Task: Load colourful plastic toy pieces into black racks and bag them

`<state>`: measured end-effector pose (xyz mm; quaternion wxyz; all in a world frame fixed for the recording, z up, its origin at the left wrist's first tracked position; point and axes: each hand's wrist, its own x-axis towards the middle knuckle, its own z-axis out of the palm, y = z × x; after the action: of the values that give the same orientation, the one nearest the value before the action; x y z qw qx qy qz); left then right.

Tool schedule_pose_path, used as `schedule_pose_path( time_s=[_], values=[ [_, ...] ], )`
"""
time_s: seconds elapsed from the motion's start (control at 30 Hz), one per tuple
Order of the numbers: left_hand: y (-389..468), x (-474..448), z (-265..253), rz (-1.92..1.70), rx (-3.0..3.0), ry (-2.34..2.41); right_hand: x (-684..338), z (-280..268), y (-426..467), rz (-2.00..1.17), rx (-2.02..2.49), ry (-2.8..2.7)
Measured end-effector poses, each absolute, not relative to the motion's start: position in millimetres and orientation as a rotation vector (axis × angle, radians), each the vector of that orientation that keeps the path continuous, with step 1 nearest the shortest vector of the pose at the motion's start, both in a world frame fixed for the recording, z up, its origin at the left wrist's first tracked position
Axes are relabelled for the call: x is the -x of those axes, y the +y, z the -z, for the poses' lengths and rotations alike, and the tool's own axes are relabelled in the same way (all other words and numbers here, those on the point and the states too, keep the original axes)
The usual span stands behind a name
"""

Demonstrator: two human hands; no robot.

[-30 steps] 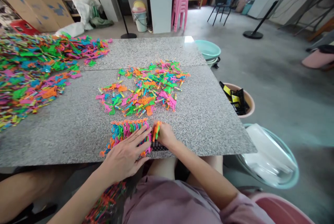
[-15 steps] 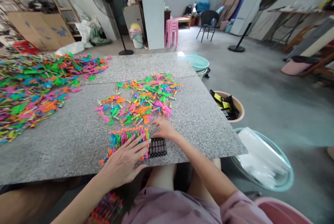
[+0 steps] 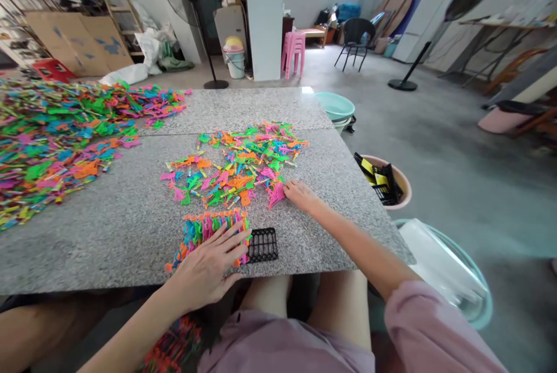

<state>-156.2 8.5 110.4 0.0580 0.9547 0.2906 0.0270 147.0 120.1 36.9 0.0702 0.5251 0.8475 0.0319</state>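
My left hand (image 3: pixel 213 260) lies with fingers spread across a tight row of small plastic pieces (image 3: pixel 198 234) in green, blue, pink and orange. They stand in a black plastic grid rack (image 3: pixel 263 244), whose right end shows bare cells. Out to the right, my right hand (image 3: pixel 300 194) has its fingertips closed on a pink plastic piece (image 3: pixel 275 194) at the edge of a loose pile (image 3: pixel 239 181) of like pieces. Its fingertips are partly hidden, and the exact kind of the pieces is too small to make out.
A much larger heap (image 3: pixel 65 129) of pieces covers the left of the speckled stone table (image 3: pixel 130 234). Beside the table's right edge stand a turquoise basin (image 3: pixel 335 106), a tub of black racks (image 3: pixel 383 181) and a basin with clear plastic (image 3: pixel 444 268). Another person's leg (image 3: pixel 47 323) shows lower left.
My right hand has moved from beside the rack, away and to the right, to the pink piece at the pile's edge. My left hand stays on the row. The view has shifted slightly.
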Motion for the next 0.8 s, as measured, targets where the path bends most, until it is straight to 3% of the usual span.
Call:
schedule_pose_path(
  time_s=[0.17, 0.27, 0.37, 0.43, 0.5, 0.67, 0.8],
  values=[
    [6, 155, -114, -0.088, -2.841, 0.876, -147, -39, 108, 0.367, -1.905, 2.580],
    [5, 152, -117, -0.075, -2.782, 0.911, -122, -29, 69, 1.120, -2.214, 2.538],
    [5, 151, -119, -0.049, -2.741, 0.951, -84, -21, 22, 1.753, -2.206, 2.465],
    [6, 151, -121, -0.016, -2.730, 0.949, -62, -19, 1, 1.737, -2.309, 2.402],
    [7, 150, -122, -0.003, -2.727, 0.940, -48, -19, -9, 1.510, -2.410, 2.374],
    [7, 148, -123, 0.005, -2.718, 0.952, -36, -17, -12, 1.012, -2.239, 2.571],
    [6, 149, -120, -0.032, -2.724, 0.957, -32, -19, -10, 0.866, -2.222, 2.507]
  ],
)
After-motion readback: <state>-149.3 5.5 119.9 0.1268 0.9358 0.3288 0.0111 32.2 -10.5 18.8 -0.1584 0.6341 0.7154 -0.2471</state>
